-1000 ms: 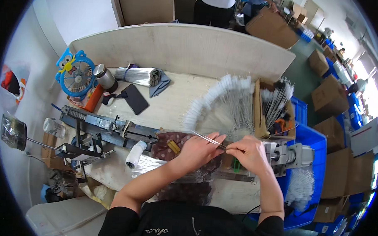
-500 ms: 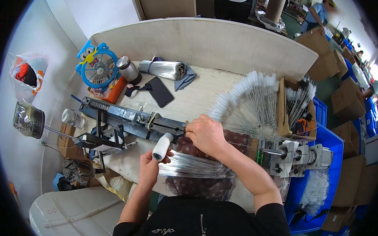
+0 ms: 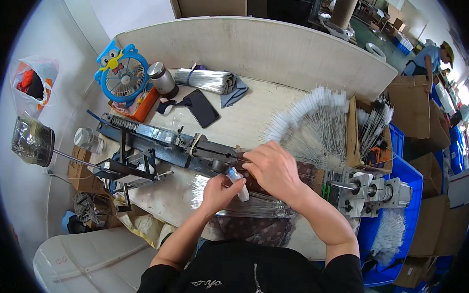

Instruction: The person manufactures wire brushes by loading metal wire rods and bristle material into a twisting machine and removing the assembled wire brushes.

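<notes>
My left hand point(image 3: 219, 194) is closed, its thumb against a small white cylinder point(image 3: 243, 194) with a bluish upper end. The cylinder slants just below the right end of a long dark metal fixture point(image 3: 159, 146). At that end my right hand point(image 3: 273, 169) is closed in a pinch; what its fingertips hold is hidden. A dark round knob point(image 3: 220, 166) sits beside my left fingers. Below my hands a bundle of thin silvery wires point(image 3: 258, 207) lies on a brown dotted cloth point(image 3: 255, 230).
White-bristled wire brushes point(image 3: 318, 116) fan out behind my right hand. A motor-driven spindle point(image 3: 370, 191) stands at the right, near a blue bin point(image 3: 415, 220) and a cardboard box point(image 3: 353, 132). A phone point(image 3: 202, 108), metal flask point(image 3: 162, 80) and blue fan point(image 3: 124, 78) are at back left.
My left hand has moved right with the white cylinder, which now tilts the other way. My right hand has shifted slightly right and stays at the fixture's end.
</notes>
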Tool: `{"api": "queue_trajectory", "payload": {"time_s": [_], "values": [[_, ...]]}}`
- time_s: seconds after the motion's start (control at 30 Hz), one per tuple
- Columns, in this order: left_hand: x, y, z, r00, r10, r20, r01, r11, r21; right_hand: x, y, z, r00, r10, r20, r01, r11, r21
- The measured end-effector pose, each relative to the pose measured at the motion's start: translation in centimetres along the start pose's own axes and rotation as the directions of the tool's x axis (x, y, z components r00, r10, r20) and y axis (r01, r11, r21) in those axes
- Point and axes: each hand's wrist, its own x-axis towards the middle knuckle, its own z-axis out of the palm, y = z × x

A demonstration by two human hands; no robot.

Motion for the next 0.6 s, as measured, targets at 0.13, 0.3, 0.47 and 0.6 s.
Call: {"api": "queue_trajectory", "payload": {"time_s": [0.13,0.3,0.47,0.6], "values": [[-0.3,-0.3,2.2,0.998,0.026,0.054,0.008,0.832,-0.555,-3.5,0.4,-2.2,0.989,-0.06,-0.136,0.07,0.995,0.067],[0.0,-0.2,3.2,0.996,0.072,-0.052,-0.082,0.968,-0.236,-6.2,1.7,2.3,0.997,0.001,0.077,-0.01,0.993,0.118],[0.7,-2.4,-0.2,0.978,0.165,0.132,-0.178,0.979,0.096,-5.3,3.5,6.0,0.99,0.109,0.088,-0.116,0.99,0.075],[-0.9,-2.4,-4.1,0.99,-0.027,-0.139,-0.026,0.928,-0.372,-6.9,2.9,3.2,0.983,0.05,0.175,-0.066,0.994,0.083]]}}
